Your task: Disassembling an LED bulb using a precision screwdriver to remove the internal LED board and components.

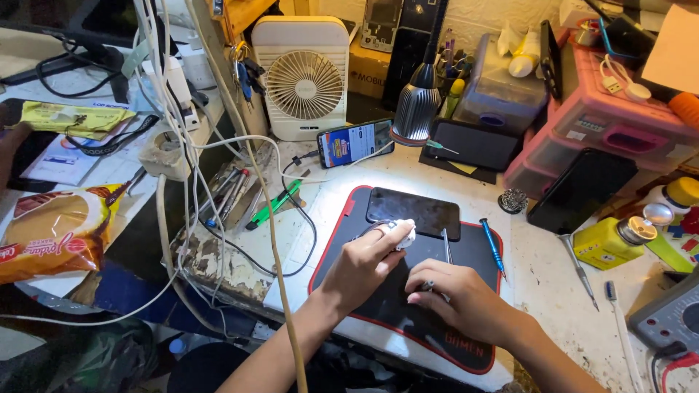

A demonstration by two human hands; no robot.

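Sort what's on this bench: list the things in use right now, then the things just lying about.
In use:
- left hand holding a white wad
- right hand holding thin tweezers
- dark phone
- black mat

Lying about:
- blue screwdriver
- white fan
- yellow bottle
- snack bag
- lit phone

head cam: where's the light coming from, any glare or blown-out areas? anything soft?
Head view: the desk lamp lights a bright pool on the white worktop, nearly blown out around the dark phone; the phone's glass shows a faint sheen. The left hand and right hand are evenly lit and sharp. The left edge and the lower corners fall into shadow; the edges bow slightly, wide-angle.
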